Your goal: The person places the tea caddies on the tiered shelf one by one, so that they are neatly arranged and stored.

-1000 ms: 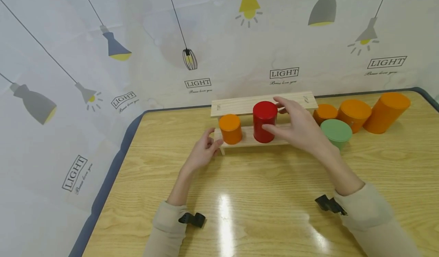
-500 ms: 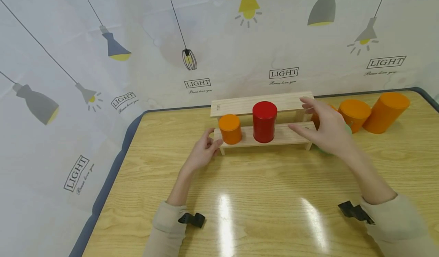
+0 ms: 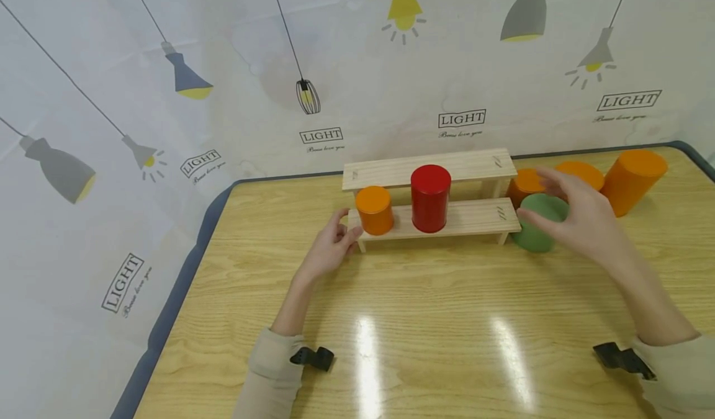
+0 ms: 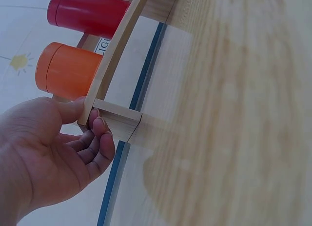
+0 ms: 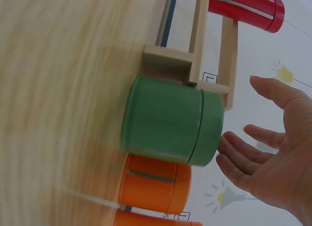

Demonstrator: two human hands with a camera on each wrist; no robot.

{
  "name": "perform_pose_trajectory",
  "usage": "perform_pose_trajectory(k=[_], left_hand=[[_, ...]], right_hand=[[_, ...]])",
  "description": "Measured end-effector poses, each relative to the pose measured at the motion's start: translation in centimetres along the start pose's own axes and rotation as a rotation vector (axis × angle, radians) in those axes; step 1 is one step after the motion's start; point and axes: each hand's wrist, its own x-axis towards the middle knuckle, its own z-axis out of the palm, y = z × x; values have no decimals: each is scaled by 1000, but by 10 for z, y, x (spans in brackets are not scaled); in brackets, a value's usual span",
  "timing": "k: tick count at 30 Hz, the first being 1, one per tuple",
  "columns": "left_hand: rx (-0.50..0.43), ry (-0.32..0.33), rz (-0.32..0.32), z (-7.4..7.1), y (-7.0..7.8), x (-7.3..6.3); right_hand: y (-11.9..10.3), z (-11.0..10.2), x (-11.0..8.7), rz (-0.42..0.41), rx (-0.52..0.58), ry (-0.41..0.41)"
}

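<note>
Just left of the right hand (image 3: 586, 223) and a little below it, as the key relation judged from those fingers: the green canister (image 3: 533, 239), upright on the bench (image 3: 424, 319), squat, long axis vertical, top toward the fingers. Far nearer to the right hand than to the left. In the head view, within the gap between right thumb and fingers, thumb crossing in front of its top, fingers beyond. Right fingers spread, slightly bent, with nothing in grip; contact with the canister impossible to tell.

Left of the right hand, just past the green canister, the near end of the wooden shelf (image 3: 475, 217). Behind and to the right of that hand, partly covered by it, a row of orange canisters (image 3: 583, 169).

At the shelf's other end, the left hand (image 3: 329, 248), thumb above and fingers curled beneath, pinching the lower tier. Just right of that hand, on the lower tier, a short orange canister (image 3: 375, 213); farther right, between both hands, a red canister (image 3: 430, 202), upright and untouched.

Against the earlier frames: a second ago, right hand flanking the red canister; half a second ago, clear of it; now farther right, at the green one. No visible change at the left hand.
</note>
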Motion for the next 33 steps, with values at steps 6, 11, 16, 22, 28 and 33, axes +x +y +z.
perform_pose_trajectory(k=[6, 11, 16, 22, 28, 33], left_hand=[[-1, 1, -10, 0, -4, 2], [5, 4, -15, 1, -28, 15], [6, 17, 5, 2, -37, 18], [8, 24, 24, 2, -37, 17], [9, 27, 26, 2, -37, 17], [9, 31, 18, 2, -37, 17]], right_hand=[[14, -3, -5, 39, -20, -39], [20, -2, -7, 52, -44, -59], [24, 1, -6, 74, -60, -112], [28, 4, -5, 98, -95, -159], [29, 5, -5, 72, -126, -148], [28, 4, -6, 64, -147, -109]])
